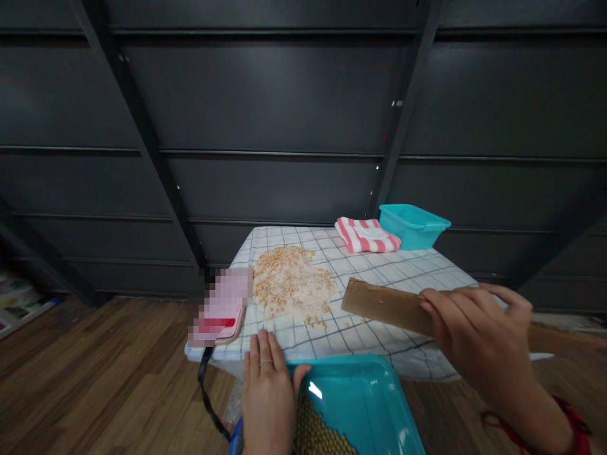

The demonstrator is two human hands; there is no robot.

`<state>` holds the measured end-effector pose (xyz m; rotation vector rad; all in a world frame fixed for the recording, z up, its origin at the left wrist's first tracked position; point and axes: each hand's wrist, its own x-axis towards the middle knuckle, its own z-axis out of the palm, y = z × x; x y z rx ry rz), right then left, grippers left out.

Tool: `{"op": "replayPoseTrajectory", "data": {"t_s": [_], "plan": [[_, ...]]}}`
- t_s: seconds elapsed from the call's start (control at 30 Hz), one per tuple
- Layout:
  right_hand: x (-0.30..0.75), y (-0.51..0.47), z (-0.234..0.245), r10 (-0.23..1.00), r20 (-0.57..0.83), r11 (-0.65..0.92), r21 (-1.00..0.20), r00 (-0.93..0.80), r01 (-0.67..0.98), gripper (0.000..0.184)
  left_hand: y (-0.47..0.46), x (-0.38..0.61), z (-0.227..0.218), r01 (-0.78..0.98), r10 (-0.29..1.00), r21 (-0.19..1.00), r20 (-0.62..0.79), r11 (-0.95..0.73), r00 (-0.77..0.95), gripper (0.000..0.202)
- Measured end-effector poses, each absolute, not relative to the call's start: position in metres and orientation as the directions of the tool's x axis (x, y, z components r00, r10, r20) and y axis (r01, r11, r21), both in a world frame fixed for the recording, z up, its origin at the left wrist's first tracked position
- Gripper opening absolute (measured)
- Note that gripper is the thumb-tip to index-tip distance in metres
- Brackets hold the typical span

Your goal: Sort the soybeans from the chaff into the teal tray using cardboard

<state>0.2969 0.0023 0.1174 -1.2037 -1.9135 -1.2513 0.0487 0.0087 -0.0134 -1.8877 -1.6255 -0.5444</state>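
Cardboard strip juts leftward from the right hand, its free end at the checked tablecloth, just right of the mixed grain pile. That hand grasps it from above, forearm angled from lower right. The left hand (ringed) is palm down, fingers straight, thumb spread over the teal tub.
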Motion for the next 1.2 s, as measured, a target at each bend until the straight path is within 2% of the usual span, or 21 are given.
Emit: {"op": "replayPoseTrajectory", "data": {"t_s": [0.13, 0.4, 0.57, 0.83, 1.2], "plan": [[0.279, 0.000, 0.112, 0.326, 0.827, 0.263, 0.386, -0.458, 0.884, 0.007, 0.009, 0.048, -0.017, 0.984, 0.747, -0.161, 0.643, -0.082, 0.168, 0.066], [0.258, 0.003, 0.112, 0.286, 0.844, 0.337, 0.354, -0.453, 0.872, 0.010, 0.009, 0.045, -0.013, 0.972, 0.726, -0.222, 0.656, -0.078, 0.208, 0.064], [0.255, 0.010, 0.119, 0.273, 0.851, 0.333, 0.355, -0.449, 0.874, 0.004, 0.008, 0.045, -0.015, 0.981, 0.745, -0.181, 0.644, -0.073, 0.175, 0.065], [0.252, 0.034, 0.115, 0.191, 0.841, 0.400, 0.404, -0.506, 0.822, 0.011, 0.008, 0.045, -0.014, 0.985, 0.741, -0.157, 0.652, -0.078, 0.162, 0.068], [0.269, 0.026, 0.111, 0.203, 0.821, 0.517, 0.374, -0.534, 0.770, 0.012, 0.008, 0.047, -0.017, 0.985, 0.761, -0.163, 0.633, -0.047, 0.141, 0.066]]}}
